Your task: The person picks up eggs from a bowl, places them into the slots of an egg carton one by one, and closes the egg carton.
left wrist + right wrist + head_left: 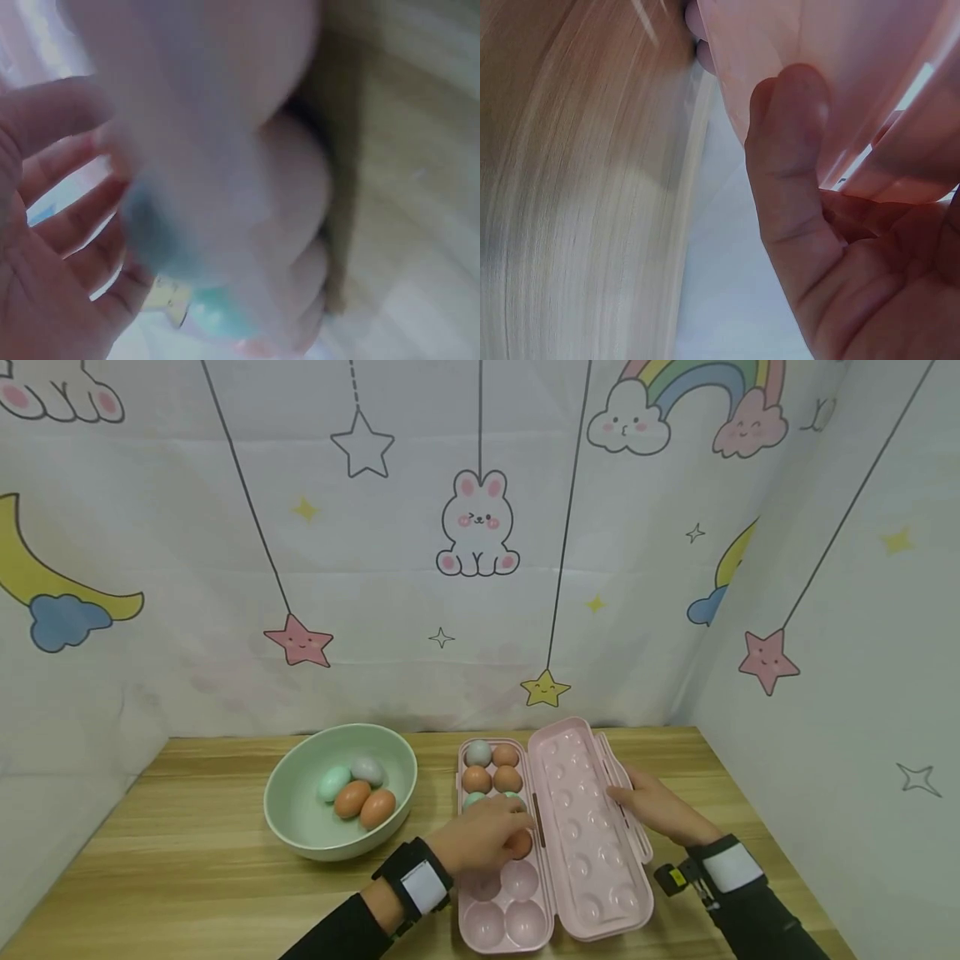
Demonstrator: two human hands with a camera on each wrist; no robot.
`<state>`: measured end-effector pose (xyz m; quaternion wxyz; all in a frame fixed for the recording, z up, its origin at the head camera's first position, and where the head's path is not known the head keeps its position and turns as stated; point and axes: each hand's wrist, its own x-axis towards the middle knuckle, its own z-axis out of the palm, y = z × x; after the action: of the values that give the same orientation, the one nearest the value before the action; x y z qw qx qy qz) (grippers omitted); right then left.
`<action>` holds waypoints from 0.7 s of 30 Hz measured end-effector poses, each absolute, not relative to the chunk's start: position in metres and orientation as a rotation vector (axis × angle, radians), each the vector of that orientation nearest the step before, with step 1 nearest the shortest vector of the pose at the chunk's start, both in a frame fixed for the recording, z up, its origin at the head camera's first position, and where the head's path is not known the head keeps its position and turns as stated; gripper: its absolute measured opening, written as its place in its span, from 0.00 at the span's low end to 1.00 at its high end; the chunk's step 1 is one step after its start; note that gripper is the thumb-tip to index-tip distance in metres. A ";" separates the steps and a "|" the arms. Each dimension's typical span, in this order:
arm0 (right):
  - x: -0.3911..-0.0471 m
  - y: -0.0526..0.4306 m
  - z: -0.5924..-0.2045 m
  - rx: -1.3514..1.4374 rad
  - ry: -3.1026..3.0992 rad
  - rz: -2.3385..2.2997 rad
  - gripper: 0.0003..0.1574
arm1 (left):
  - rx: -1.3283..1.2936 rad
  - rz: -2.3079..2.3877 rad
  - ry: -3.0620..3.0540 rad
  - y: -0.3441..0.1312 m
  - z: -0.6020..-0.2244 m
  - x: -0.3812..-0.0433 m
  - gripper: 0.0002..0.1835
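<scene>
A pink egg carton (546, 883) lies unfolded on the table, its dimpled lid (592, 827) to the right of the tray. My left hand (480, 833) is over the tray, fingertips by a brown egg (519, 845) seated in a cup. In the left wrist view the fingers of the left hand (60, 247) are spread and loosely bent, with a blurred green egg (161, 232) behind the tray wall. My right hand (663, 806) holds the lid's outer edge; in the right wrist view its thumb (791, 150) lies against the pink plastic.
Left of the carton stands a light green bowl (288, 810) holding green, grey and brown eggs. Grey, brown and green eggs fill the tray's far cups; its near cups (483, 924) hold nothing. Patterned cloth (420, 677) hangs behind the wooden table (172, 860) and along its right side.
</scene>
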<state>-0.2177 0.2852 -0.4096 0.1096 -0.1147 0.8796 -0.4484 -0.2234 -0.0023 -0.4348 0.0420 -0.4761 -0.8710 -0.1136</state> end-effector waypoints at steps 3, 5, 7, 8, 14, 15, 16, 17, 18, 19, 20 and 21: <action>-0.218 0.286 -0.410 -0.334 2.582 -1.324 0.34 | -1.422 -0.413 -2.655 -0.009 -0.422 -0.227 0.17; -0.218 0.286 -0.411 -0.333 2.580 -1.325 0.34 | -1.379 -0.459 -2.670 -0.016 -0.411 -0.230 0.17; -0.219 0.287 -0.410 -0.325 2.580 -1.324 0.34 | -1.348 -0.554 -2.696 -0.026 -0.400 -0.232 0.16; -0.219 0.287 -0.410 -0.321 2.581 -1.320 0.34 | -1.331 -0.602 -2.708 -0.032 -0.395 -0.234 0.16; -0.219 0.286 -0.408 -0.307 2.579 -1.323 0.34 | -1.167 -0.668 -2.786 -0.061 -0.377 -0.240 0.14; -0.219 0.286 -0.409 -0.311 2.576 -1.328 0.34 | -1.139 -0.668 -2.794 -0.065 -0.375 -0.241 0.14; -0.219 0.286 -0.409 -0.314 2.569 -1.334 0.34 | -1.109 -0.659 -2.801 -0.069 -0.373 -0.242 0.15; -0.219 0.286 -0.409 -0.318 2.562 -1.340 0.34 | -1.090 -0.656 -2.809 -0.072 -0.372 -0.243 0.15; -0.219 0.286 -0.409 -0.319 2.556 -1.345 0.34 | -1.078 -0.660 -2.812 -0.076 -0.371 -0.245 0.15; -0.219 0.286 -0.409 -0.317 2.552 -1.348 0.34 | -1.060 -0.658 -2.819 -0.080 -0.370 -0.247 0.14; -0.219 0.285 -0.409 -0.315 2.553 -1.349 0.34 | -1.031 -0.659 -2.838 -0.084 -0.370 -0.248 0.15; -0.218 0.285 -0.408 -0.313 2.553 -1.350 0.34 | -1.000 -0.649 -2.852 -0.088 -0.370 -0.250 0.16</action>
<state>-0.2183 0.2853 -0.4085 0.1179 -0.1069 0.8728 -0.4615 -0.2498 -0.0880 -0.3699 0.0250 -0.3233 -0.9224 -0.2099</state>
